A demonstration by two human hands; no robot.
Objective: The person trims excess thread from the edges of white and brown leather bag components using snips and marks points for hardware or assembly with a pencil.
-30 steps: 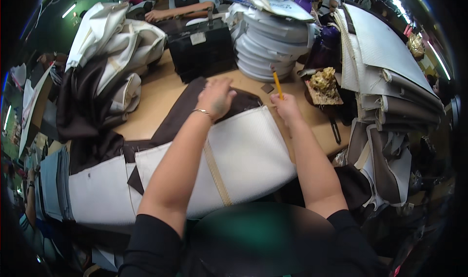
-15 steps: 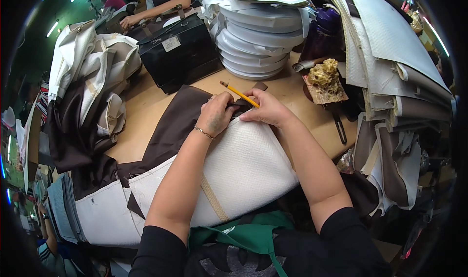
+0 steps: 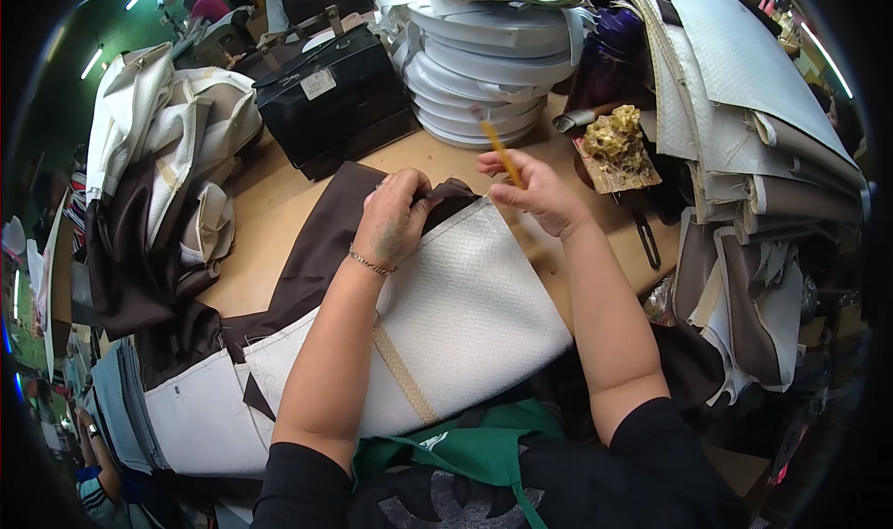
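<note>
Head view: left hand [image 3: 393, 218] pinches brown cloth [image 3: 319, 236] beside the white panel [image 3: 474, 287], whose far corner lies just left of the right hand [image 3: 539, 192] holding a pencil [image 3: 503, 157]

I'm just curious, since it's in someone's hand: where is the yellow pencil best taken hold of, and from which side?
Probably by the free upper shaft of the yellow pencil, coming from the far side of the table. That stretch slants out clear of the right hand, which hides the lower end.
</note>
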